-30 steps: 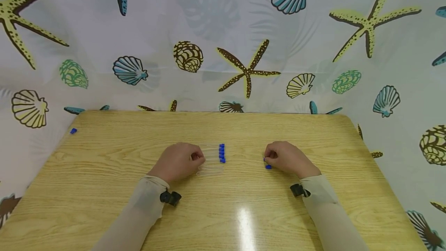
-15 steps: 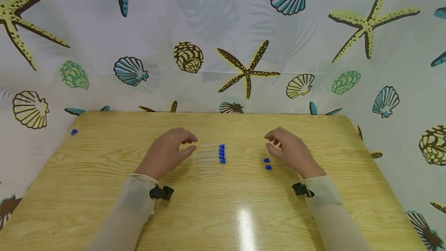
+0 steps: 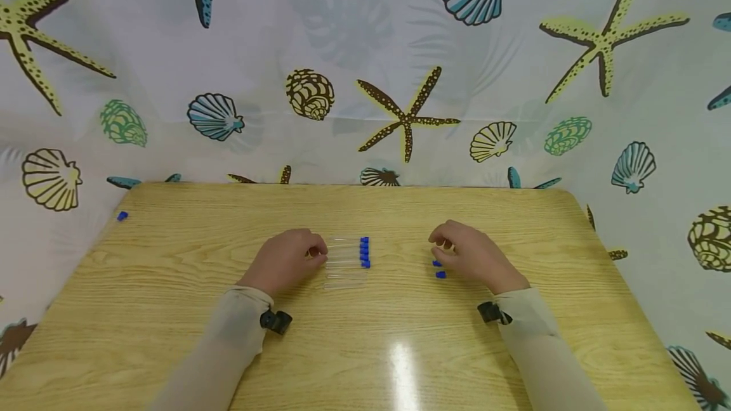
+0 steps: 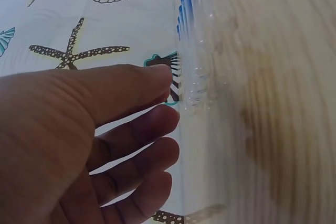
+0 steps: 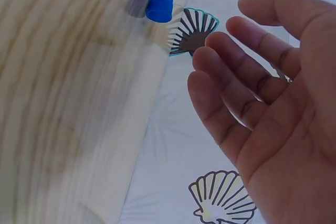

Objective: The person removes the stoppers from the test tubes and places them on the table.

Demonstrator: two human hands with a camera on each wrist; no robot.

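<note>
Several clear test tubes (image 3: 342, 276) lie side by side in a row at mid-table. Blue caps (image 3: 365, 252) close the right ends of the farther ones; the nearest tubes have bare ends. My left hand (image 3: 285, 262) is at the left ends of the tubes. In the left wrist view its thumb (image 4: 157, 80) and loosely bent fingers have nothing between them, and the tubes (image 4: 197, 77) lie just beyond. My right hand (image 3: 476, 255) hovers with relaxed, parted fingers over two loose blue caps (image 3: 440, 274). The right wrist view shows these caps (image 5: 159, 10) beyond the fingertips.
Another small blue piece (image 3: 122, 215) lies at the table's far left edge. The wooden table (image 3: 400, 208) ends at the back against a curtain (image 3: 257, 37) printed with shells and starfish.
Both hands first lifted away with fingers parting, uncovering the two loose caps. Now both have lowered again, the left moving back right to the tube ends, its fingers drawn closer together.
</note>
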